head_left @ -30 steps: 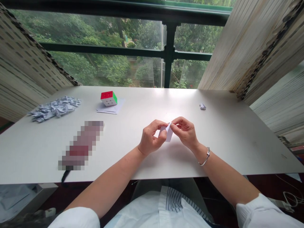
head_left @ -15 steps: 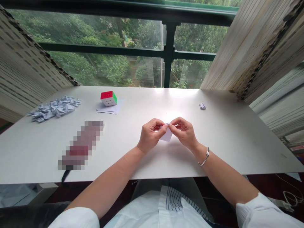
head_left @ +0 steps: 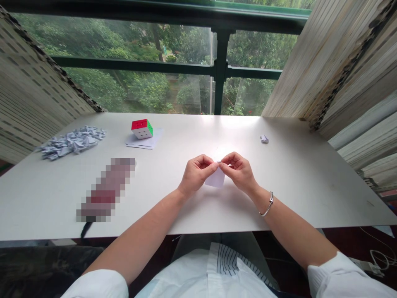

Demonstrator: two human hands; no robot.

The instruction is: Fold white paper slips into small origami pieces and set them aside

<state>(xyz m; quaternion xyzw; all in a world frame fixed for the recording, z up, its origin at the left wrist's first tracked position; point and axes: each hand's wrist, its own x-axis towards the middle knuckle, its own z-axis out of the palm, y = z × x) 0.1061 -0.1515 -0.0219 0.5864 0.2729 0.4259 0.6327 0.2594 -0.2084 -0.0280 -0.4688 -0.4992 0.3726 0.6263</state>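
Observation:
A small pale sheet of paper hangs between my hands above the white table, its lower part showing below my fingers. My left hand pinches its upper edge between thumb and fingers. Right beside it, my right hand grips the same edge, the two thumb tips almost touching. The fingertips hide most of the top edge, so any fold there cannot be made out clearly. A silver bangle circles my right wrist.
On the white table, a pile of folded paper pieces lies far left. A puzzle cube rests on paper sheets. One folded piece sits at right. A blurred-out object lies left of my arm. Windows and curtains stand behind.
The paper's lower part has swung slightly left and down, and more of it shows below my fingers. Both hands keep their pinch with only slight shifts.

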